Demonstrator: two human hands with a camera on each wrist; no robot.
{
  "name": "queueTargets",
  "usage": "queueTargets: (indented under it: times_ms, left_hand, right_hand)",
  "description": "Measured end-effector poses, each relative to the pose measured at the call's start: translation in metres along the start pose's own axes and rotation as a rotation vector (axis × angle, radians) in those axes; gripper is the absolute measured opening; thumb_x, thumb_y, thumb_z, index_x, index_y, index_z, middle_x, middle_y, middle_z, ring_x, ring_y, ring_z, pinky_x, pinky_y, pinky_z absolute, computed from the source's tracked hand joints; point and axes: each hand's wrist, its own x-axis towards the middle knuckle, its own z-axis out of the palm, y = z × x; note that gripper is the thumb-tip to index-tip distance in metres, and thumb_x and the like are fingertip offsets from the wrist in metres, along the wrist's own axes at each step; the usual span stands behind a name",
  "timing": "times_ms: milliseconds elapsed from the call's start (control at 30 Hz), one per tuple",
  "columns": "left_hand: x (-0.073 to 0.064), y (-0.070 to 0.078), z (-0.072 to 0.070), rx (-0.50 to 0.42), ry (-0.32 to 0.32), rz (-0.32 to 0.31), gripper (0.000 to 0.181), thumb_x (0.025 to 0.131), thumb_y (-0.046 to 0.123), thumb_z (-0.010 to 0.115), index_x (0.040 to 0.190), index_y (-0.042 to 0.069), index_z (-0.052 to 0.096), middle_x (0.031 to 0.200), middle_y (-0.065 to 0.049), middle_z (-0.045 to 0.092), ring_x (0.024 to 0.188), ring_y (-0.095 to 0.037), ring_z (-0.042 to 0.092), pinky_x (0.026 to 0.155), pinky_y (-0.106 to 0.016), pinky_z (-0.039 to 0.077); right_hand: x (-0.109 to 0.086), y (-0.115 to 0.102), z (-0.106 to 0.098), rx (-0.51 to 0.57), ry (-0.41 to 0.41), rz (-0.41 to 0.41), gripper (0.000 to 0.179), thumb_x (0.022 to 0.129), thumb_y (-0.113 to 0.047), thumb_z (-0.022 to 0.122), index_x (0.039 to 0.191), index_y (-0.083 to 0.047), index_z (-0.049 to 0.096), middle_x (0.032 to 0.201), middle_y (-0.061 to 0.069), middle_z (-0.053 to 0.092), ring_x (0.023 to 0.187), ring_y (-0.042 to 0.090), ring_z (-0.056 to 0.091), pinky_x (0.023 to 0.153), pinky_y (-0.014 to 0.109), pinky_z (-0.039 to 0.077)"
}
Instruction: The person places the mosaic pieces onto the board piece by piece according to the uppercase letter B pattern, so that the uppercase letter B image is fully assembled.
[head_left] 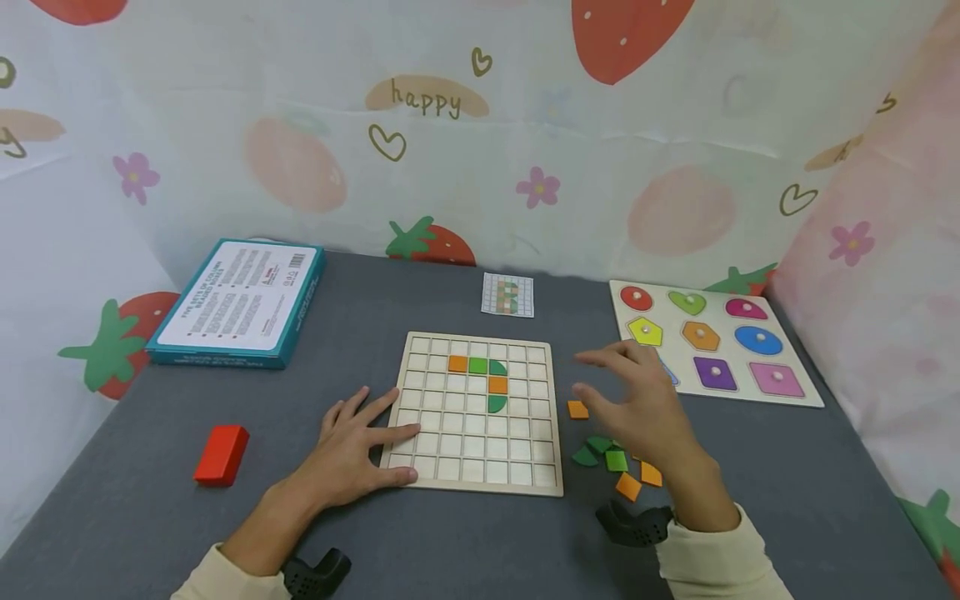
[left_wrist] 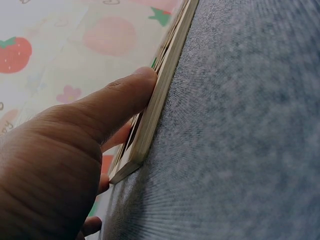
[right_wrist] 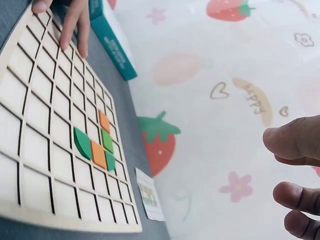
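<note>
Under my outspread left hand, I'm likely steadying a square pale-wood grid board; my half-open right hand is hovering empty.

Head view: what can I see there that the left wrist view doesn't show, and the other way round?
Only the head view shows the right hand, loose tiles, red block, knobbed shape puzzle, teal box and pattern card.

Only the left wrist view gives a close-up of the side edge of the grid board and the texture of the table.

Both share the left hand touching that board, the table and the strawberry-print backdrop.
</note>
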Motion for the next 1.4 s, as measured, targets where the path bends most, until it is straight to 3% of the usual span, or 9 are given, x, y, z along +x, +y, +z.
queueTargets:
  times_ms: [233,467,700,900,1067,1233,1400]
  left_hand:
    - [-0.001,0.000,-0.001,0.002,-0.003,0.004,0.063,0.075,0.059,0.074,0.128,0.025,0.067,0.152,-0.013,0.034,0.138,-0.048,0.016,0.102,-0.067,0.008]
    - [-0.001,0.000,0.000,0.000,0.001,0.004,0.064,0.075,0.059,0.074,0.128,0.025,0.067,0.152,-0.013,0.034,0.138,-0.048,0.016,0.102,-0.068,0.008]
    - [-0.001,0.000,0.000,0.000,-0.008,-0.005,0.064,0.075,0.060,0.073,0.129,0.026,0.066,0.152,-0.012,0.033,0.139,-0.047,0.015,0.103,-0.067,0.008]
    - [-0.001,0.000,-0.001,0.005,-0.004,-0.001,0.064,0.075,0.060,0.073,0.128,0.026,0.066,0.152,-0.012,0.033,0.138,-0.047,0.016,0.103,-0.068,0.008]
    - [-0.001,0.000,-0.001,0.005,-0.006,-0.002,0.064,0.075,0.060,0.074,0.129,0.025,0.066,0.152,-0.012,0.033,0.139,-0.046,0.015,0.103,-0.067,0.008]
    - [-0.001,0.000,-0.001,0.002,-0.007,-0.003,0.065,0.075,0.061,0.073,0.129,0.025,0.066,0.152,-0.012,0.033,0.139,-0.046,0.015,0.102,-0.068,0.008]
    - [-0.001,0.000,-0.001,0.004,-0.008,-0.005,0.065,0.075,0.061,0.073,0.129,0.025,0.066,0.152,-0.012,0.033,0.139,-0.046,0.015,0.103,-0.067,0.008]
  right_hand:
    - [-0.013,0.020,-0.014,-0.026,0.042,0.012,0.035,0.078,-0.005,0.080,0.112,-0.004,0.071,0.102,0.011,0.058,0.096,0.028,0.046,0.072,0.045,0.041]
    - [-0.027,0.052,-0.014,-0.004,0.041,0.105,0.035,0.080,-0.006,0.079,0.114,-0.003,0.069,0.104,0.013,0.058,0.100,0.029,0.048,0.079,0.050,0.042]
    - [-0.034,0.076,-0.006,0.030,-0.036,0.207,0.036,0.085,-0.014,0.076,0.118,-0.001,0.067,0.107,0.018,0.059,0.102,0.036,0.050,0.085,0.057,0.042]
    - [-0.037,0.093,-0.001,0.007,-0.136,0.314,0.039,0.087,-0.018,0.074,0.122,-0.002,0.065,0.109,0.020,0.059,0.101,0.038,0.049,0.082,0.056,0.043]
    - [-0.041,0.105,0.003,-0.004,-0.179,0.320,0.038,0.087,-0.019,0.074,0.120,-0.003,0.066,0.107,0.018,0.060,0.096,0.035,0.049,0.079,0.052,0.043]
    - [-0.042,0.114,0.007,-0.007,-0.225,0.331,0.038,0.086,-0.020,0.074,0.119,-0.002,0.066,0.112,0.019,0.061,0.098,0.035,0.052,0.085,0.055,0.043]
    - [-0.042,0.119,0.010,-0.030,-0.273,0.348,0.035,0.084,-0.020,0.076,0.114,-0.003,0.069,0.106,0.016,0.059,0.090,0.030,0.052,0.077,0.047,0.046]
